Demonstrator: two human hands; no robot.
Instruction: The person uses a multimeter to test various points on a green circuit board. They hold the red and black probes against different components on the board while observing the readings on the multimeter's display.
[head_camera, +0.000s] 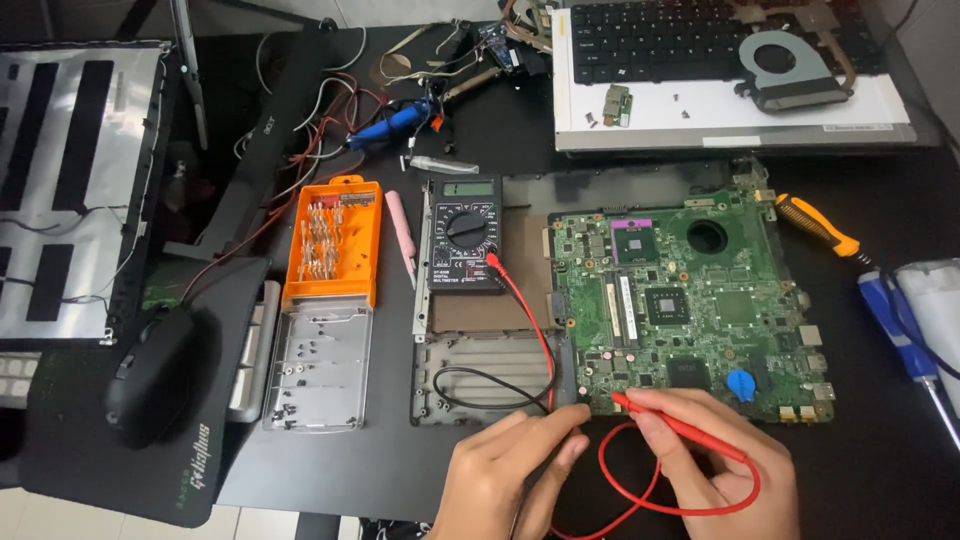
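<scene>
Black desktop (400, 470), crowded with laptop parts, and both hands are low in the frame at the near edge of the green motherboard (690, 300). Right hand (715, 460) is curled around a red probe (680, 425), fingers closed on its shaft like a pen, tip pressed down at the board's front edge. A red lead (690, 510) loops out from under that hand and back around. Left hand (505, 470) sits just beside it, fingers bunched and closed at the board's near-left corner; whether it pinches the black probe there I cannot tell, the fingers cover it. A black lead (490, 385) curls over the grey chassis piece (480, 375) toward that hand.

Follow the second red wire up and it plugs into the black multimeter (465, 232), sitting left of the board, dial in the middle, small display on top. Left again: a pink tool (403, 232), then an orange screwdriver bit case (333, 240) with a clear tray of screws (318, 370) below it. Far left, a black mouse (150, 375) on a dark mousepad (190, 440), and a silver laptop lid (70, 190) beyond.

To the right of the board lie an orange-handled screwdriver (818, 225) and a blue-handled one (900, 330). At the back, a laptop keyboard (650, 40) with a cooling fan (790, 70) resting on it, and a tangle of wires (330, 110).
</scene>
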